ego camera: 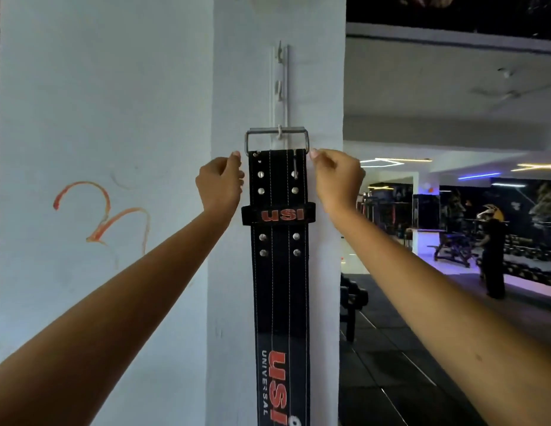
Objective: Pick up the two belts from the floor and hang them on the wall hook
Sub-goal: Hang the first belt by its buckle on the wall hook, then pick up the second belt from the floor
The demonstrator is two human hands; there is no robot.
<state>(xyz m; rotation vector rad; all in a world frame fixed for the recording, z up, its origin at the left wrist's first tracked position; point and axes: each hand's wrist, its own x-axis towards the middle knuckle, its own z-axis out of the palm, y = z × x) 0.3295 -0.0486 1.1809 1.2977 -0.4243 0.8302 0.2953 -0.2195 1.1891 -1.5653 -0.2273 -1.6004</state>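
A black belt [279,272] with red "USI" lettering hangs straight down the white pillar. Its metal buckle [276,139] is caught on the lowest peg of a white wall hook strip [280,87]. My left hand [220,179] is beside the belt's top left edge with its fingers curled, and a thin strip of wall shows between them. On the other side, my right hand [335,176] is also curled, with its thumb tip at the buckle's lower right corner. Whether it pinches the buckle is unclear. I see no second belt.
The white pillar [231,287] stands out from a wall with an orange scribble [102,216]. On the right the gym opens up, with dark floor mats [400,364], a dumbbell rack [351,299], and a person [492,253] standing far off by benches.
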